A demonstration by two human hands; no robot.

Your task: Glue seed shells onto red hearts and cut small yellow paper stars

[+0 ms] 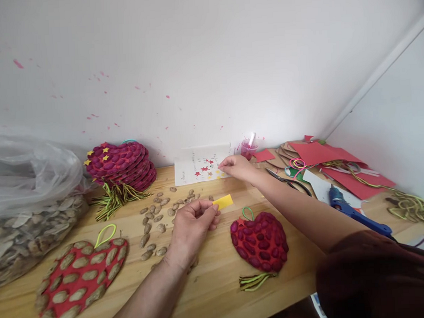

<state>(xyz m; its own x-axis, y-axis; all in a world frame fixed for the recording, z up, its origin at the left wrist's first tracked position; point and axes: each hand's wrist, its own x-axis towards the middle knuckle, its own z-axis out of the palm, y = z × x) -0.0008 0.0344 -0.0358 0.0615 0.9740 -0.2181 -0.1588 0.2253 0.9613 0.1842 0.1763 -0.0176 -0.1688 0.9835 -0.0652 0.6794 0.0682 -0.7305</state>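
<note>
the wooden bench [210, 290] runs along a white wall. at its left end lies a clear plastic bag [26, 186] of pale shells. behind it is a stack of purple hearts [123, 165]. a red heart with bare shells [80, 277] lies near the front left, and a painted heart [261, 243] lies right of centre. a blue glue gun [351, 211] rests among red scraps on the right.

the sticker sheet [194, 167] leans where bench meets wall. the right hand [235, 167] touches the sheet's right edge with fingertips bunched together. whether they pinch a star is too small to tell.

the left hand [192, 225] hovers above the loose shells [154, 217]. its thumb and fingers are clamped on one end of the yellow strip [223, 201], and the rest sticks out to the right.

the strip looks thin, very light and bendy, and likely to crease or flutter. a light pinch at one end or along the edges should suit it, keeping the flat face free. the sheet is probably just as limp and best steadied near an edge.
</note>
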